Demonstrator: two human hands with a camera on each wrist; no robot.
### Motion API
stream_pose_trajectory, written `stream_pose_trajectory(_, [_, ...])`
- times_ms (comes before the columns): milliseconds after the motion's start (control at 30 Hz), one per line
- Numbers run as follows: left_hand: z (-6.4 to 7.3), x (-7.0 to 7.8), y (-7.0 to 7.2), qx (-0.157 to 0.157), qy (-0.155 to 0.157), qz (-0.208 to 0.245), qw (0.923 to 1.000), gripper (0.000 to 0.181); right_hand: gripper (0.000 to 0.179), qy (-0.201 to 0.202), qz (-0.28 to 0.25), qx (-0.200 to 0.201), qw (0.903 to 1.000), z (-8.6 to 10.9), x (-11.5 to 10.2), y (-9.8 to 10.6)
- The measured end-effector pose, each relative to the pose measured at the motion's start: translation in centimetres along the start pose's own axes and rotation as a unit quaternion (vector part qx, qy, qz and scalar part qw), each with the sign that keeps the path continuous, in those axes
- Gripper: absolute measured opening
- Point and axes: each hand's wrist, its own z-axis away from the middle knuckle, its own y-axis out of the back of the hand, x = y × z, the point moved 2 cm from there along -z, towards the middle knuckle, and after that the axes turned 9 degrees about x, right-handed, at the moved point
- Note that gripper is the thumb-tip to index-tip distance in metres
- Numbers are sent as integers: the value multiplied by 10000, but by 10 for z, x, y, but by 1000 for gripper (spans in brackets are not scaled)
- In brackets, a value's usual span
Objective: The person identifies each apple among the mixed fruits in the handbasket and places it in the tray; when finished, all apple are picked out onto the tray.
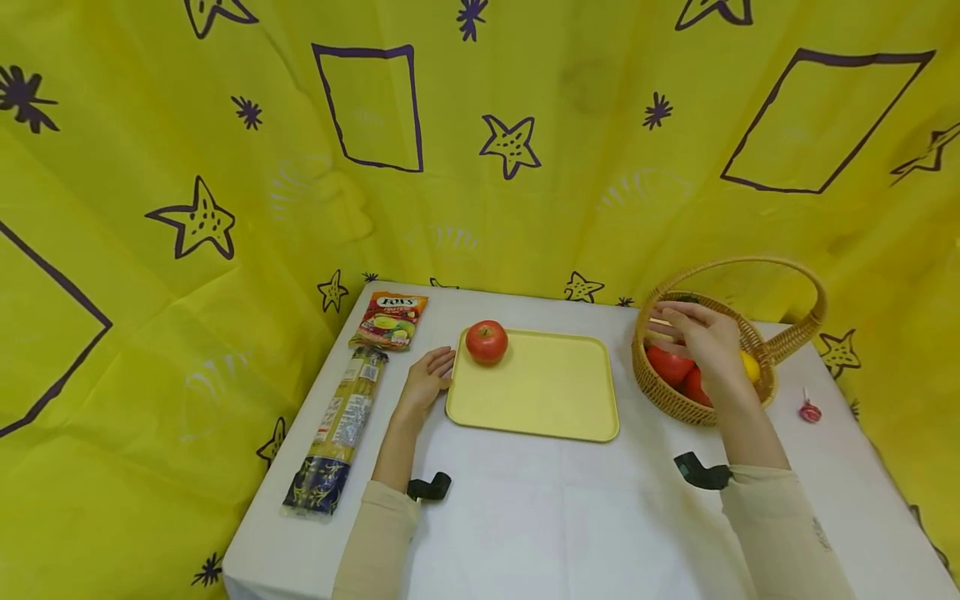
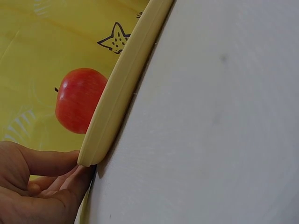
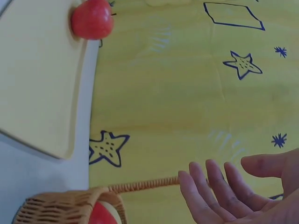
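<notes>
My left hand (image 1: 427,383) is at the left edge of a pale yellow tray (image 1: 547,392). Its thumb and fingertips touch the rim in the left wrist view, where the tray (image 2: 122,79) shows edge-on. A red apple (image 1: 487,342) sits in the tray's far left corner, close to those fingers. Over the wicker basket (image 1: 671,404), my right hand (image 1: 705,337) reaches in under the arched handle, fingers spread and loosely bent. The right wrist view shows that hand (image 3: 238,191) holding nothing, beside the handle (image 3: 145,184). Red fruit (image 1: 667,364) and a yellow fruit (image 1: 750,367) lie in the basket, partly hidden by the hand.
Left of the tray lie a long clear pack of pasta (image 1: 337,429) with a dark blue end and a red-orange Fox's candy bag (image 1: 390,321). A red lollipop (image 1: 810,411) lies right of the basket. A yellow patterned curtain (image 1: 540,225) hangs behind the white table (image 1: 517,517).
</notes>
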Motion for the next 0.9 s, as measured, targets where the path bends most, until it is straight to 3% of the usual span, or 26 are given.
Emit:
stream_pose_trajectory(333, [2, -3, 3, 59, 133, 19, 9999, 67, 7, -226, -528, 427, 9974, -1, -5, 36])
stream_pose_trajectory(533, [1, -2, 3, 90, 153, 92, 9998, 67, 5, -403, -255, 1091, 9929, -7, -3, 58])
stream_pose_trajectory(633, [1, -1, 3, 79, 128, 64, 9999, 67, 5, -507, -182, 1199, 9913, -12, 0, 67])
stream_pose_trajectory(733, [0, 0, 3, 80, 137, 56, 9999, 67, 14, -626, -86, 1210, 9906, -19, 5, 75])
stream_pose_trajectory(900, [-1, -1, 2, 59, 173, 50, 9998, 67, 63, -1092, 301, 1205, 9862, -31, 12, 88])
